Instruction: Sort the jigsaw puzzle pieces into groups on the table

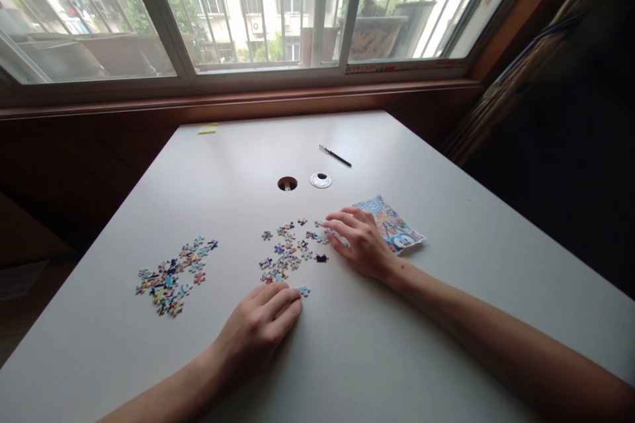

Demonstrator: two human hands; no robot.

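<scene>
My left hand [268,317] rests on the table at the near edge of the middle group of jigsaw puzzle pieces [286,248]. Its fingers are bent and pressed together, and whatever lies under them is hidden. A light blue puzzle piece [304,291] is right at those fingertips. To the right, my right hand [360,241] has its fingers apart, the tips over or touching a few pieces at the group's right side. Beneath and behind that hand lies a colourful picture sheet [397,221], partly covered. A dark puzzle piece [321,258] sits between the two hands.
A second heap of puzzle pieces [173,277] spreads across the left of the white table [397,350]. Farther back are a round cable hole [287,184], its silvery cover [320,180], a pen [336,156] and yellow tape [208,128]. A barred window stands beyond.
</scene>
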